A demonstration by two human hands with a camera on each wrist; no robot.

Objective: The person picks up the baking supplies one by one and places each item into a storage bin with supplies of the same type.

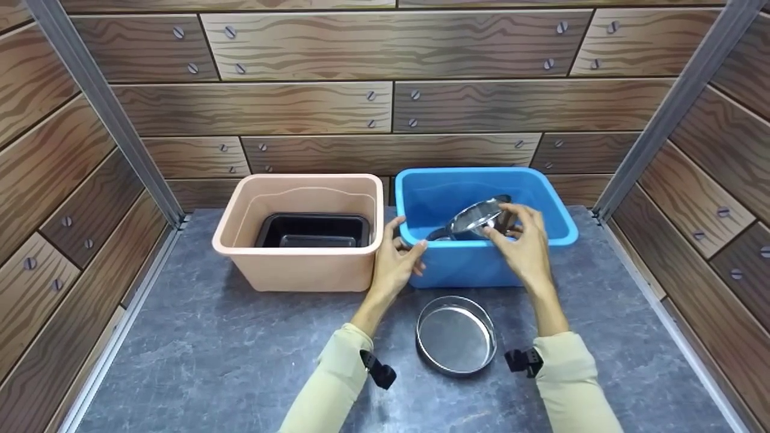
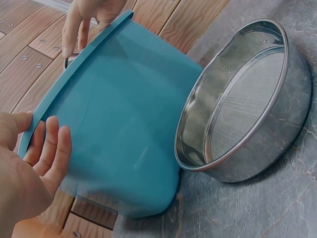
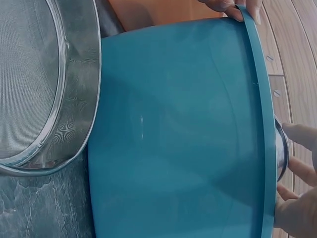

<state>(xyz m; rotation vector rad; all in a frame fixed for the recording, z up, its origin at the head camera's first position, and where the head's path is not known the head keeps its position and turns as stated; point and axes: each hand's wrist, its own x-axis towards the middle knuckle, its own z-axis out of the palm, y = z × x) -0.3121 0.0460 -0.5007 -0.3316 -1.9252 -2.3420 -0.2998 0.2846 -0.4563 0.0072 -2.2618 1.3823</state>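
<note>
Walls (image 1: 385, 48): plank-patterned panels with printed screws, metal posts (image 1: 111, 111) standing at the two back corners.
Bench (image 1: 240, 361): grey and marbled, carrying both bins.
Peach bin (image 1: 301, 270): leftmost, at 9 o'clock from the blue bin (image 1: 469, 267); a black tray (image 1: 313, 222) lies inside it.
Left hand (image 1: 394, 264): at the blue bin's 8 o'clock corner, just beside the peach bin; its grip pinches the blue rim, thumb at the edge and other fingers below it. A pale sleeve (image 1: 331, 379) covers the arm.
Sieve (image 1: 455, 337): round, metal, mesh-bottomed, flat on the bench near the blue bin's 6 o'clock side, between the two forearms.
Metal pan (image 1: 475, 218): inside the blue bin, tilted, its dark handle (image 1: 439, 233) pointing to 8 o'clock.
Blue bin: right of the peach one, its near wall facing 6 o'clock.
Right hand (image 1: 526, 243): at the pan's 4 o'clock side, reaching over the near rim; its grip pinches the pan between thumb and fingers.
</note>
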